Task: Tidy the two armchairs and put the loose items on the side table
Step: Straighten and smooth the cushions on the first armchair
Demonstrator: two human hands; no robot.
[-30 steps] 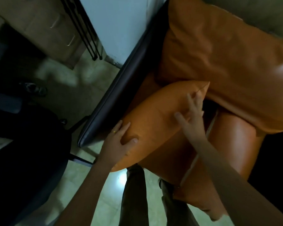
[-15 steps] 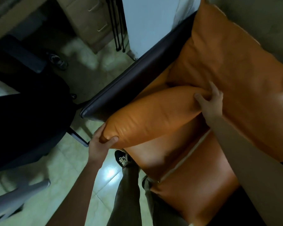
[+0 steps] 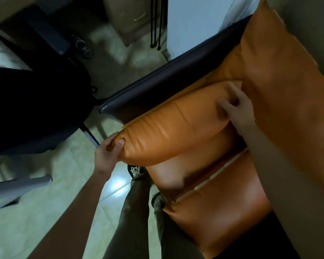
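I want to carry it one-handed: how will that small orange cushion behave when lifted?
Probably soft, not stiff: the cushion wrinkles where the left hand pinches its corner and dents under the right hand. Held by one end it would likely sag. Its glossy leather-like cover may slip in a loose grip.

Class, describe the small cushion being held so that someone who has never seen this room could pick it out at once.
Find the orange leather armchair with its dark armrest. Beside that armrest lies a small orange cushion, held at its ends by the left hand and right hand. Unlike the big back cushion and the flat seat, it is narrow and plump.
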